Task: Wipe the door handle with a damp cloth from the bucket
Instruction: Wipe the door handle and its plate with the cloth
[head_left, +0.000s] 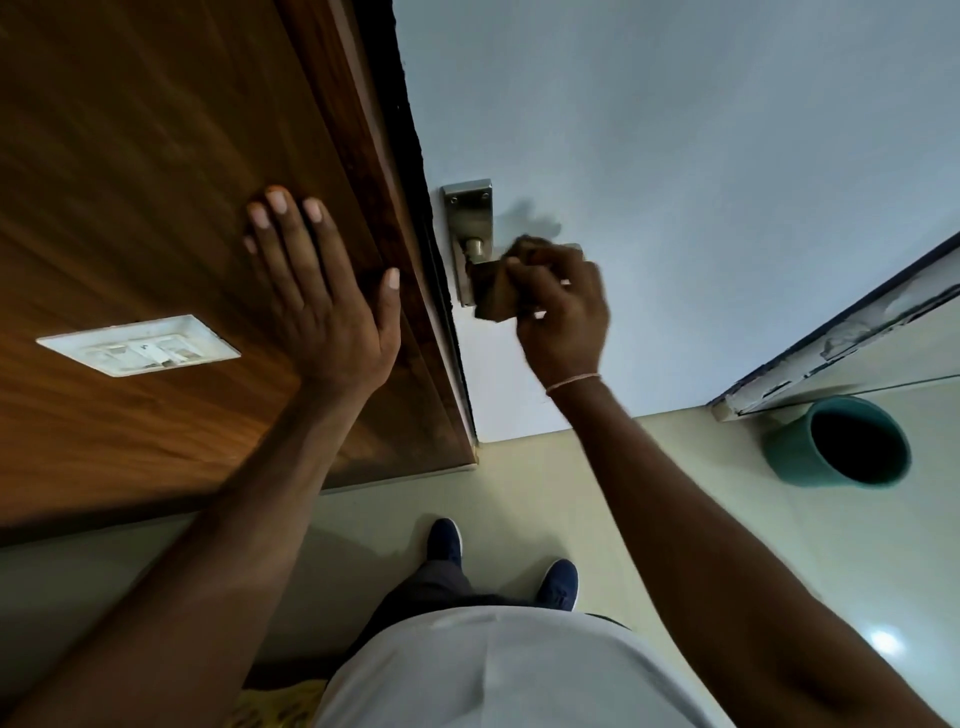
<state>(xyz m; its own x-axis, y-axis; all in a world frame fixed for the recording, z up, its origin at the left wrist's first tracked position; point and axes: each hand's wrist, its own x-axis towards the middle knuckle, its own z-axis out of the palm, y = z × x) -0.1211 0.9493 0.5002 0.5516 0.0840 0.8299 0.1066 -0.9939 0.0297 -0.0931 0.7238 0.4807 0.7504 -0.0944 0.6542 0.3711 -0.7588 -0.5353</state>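
Note:
A metal door handle (470, 228) with its backplate sits on the pale door (701, 156). My right hand (558, 306) grips a small brownish cloth (496, 299) and presses it around the lever, which the cloth and fingers mostly hide. My left hand (317, 286) lies flat with its fingers spread on the brown wooden panel (156, 182) beside the door's edge, holding nothing. A teal bucket (795, 457) stands on the floor at the right, near the wall's base; its inside looks dark.
A white switch plate (137, 345) is set in the wooden panel at the left. My feet in dark blue shoes (447, 540) stand on the cream tiled floor (571, 493) just before the door. A worn skirting strip (831, 338) runs along the right wall.

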